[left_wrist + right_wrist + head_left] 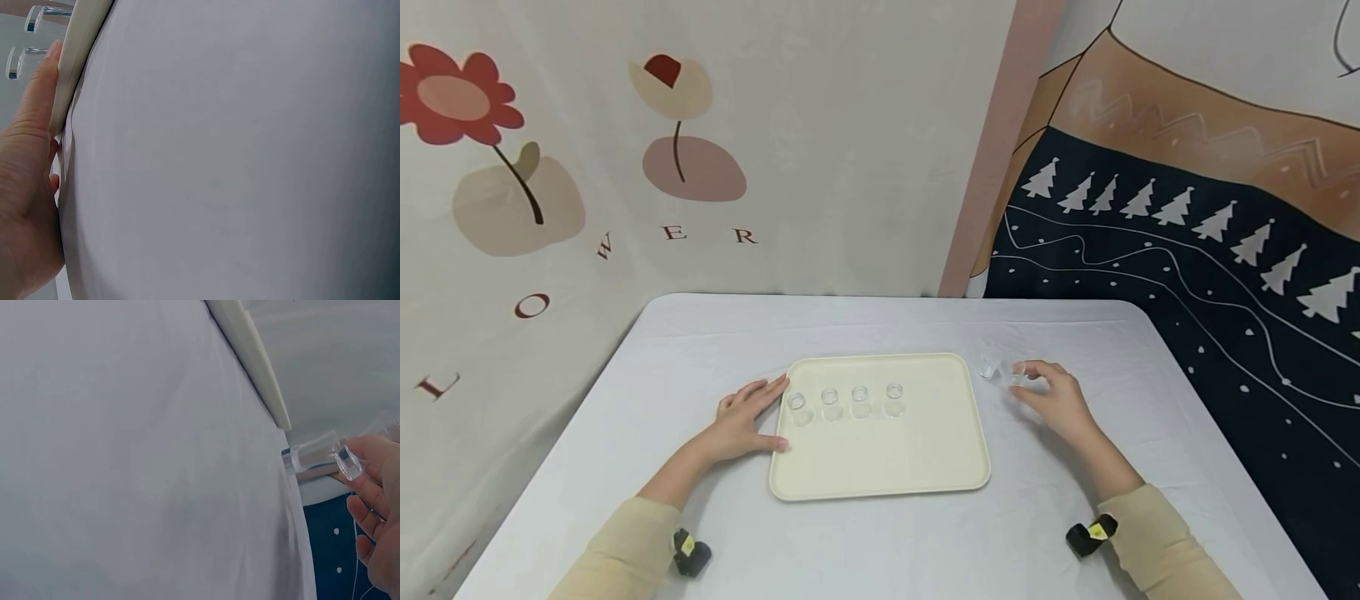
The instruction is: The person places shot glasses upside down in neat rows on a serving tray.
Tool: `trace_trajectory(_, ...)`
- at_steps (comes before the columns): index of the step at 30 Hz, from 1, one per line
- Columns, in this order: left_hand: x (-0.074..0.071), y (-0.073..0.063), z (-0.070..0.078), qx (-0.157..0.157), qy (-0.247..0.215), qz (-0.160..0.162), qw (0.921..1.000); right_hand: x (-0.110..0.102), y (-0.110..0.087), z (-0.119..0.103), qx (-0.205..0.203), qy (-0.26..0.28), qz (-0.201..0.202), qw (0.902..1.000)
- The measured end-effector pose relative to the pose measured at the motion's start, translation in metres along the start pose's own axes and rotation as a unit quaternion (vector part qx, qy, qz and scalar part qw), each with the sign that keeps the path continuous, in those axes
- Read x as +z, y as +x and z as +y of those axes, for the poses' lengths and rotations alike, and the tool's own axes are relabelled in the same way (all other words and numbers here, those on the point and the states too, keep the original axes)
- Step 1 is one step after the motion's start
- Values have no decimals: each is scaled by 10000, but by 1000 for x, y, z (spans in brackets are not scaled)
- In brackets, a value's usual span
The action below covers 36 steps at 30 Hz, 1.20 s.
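Observation:
My left hand (741, 425) rests at the left edge of a cream tray (880, 467), thumb and fingers spread along the rim. In the left wrist view the thumb (40, 87) lies against the tray's side. Several clear shot glasses (861, 403) stand in a row on the tray's left half, narrow thick ends up. To the right of the tray, my right hand (1060, 400) pinches a clear shot glass (350, 464) near its thick base between thumb and fingertips. Close beside it, another clear glass (315, 453) stands on the table.
A white cloth (715, 533) covers the table, with its far edge (820, 296) against printed wall hangings. Behind it are a flower hanging (850, 150) and a dark one with trees (1120, 250). Small black devices (691, 553) are strapped at both wrists.

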<state>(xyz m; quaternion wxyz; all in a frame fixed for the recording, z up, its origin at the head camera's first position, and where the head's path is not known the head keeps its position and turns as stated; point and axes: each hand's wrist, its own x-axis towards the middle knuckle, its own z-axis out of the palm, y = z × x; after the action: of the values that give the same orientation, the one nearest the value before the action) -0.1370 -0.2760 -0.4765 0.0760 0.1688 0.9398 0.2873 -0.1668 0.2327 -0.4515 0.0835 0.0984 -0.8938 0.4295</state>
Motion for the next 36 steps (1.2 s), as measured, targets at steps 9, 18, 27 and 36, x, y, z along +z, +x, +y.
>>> trace_trajectory(9,0,-1,1,-3,2,8,10000,3,1,-12,-798,88,95,9967)
trace_trajectory(18,-1,-1,3,-44,-7,-24,10000,8,2,-22,-1242,200,58,9920)
trace_trajectory(27,-2,-1,3,-38,-20,-28,10000,16,3,-36,-1182,222,34,9927)
trace_trajectory(36,0,0,1,10,3,-6,10000,28,5,-49,-1093,384,-32,9933)
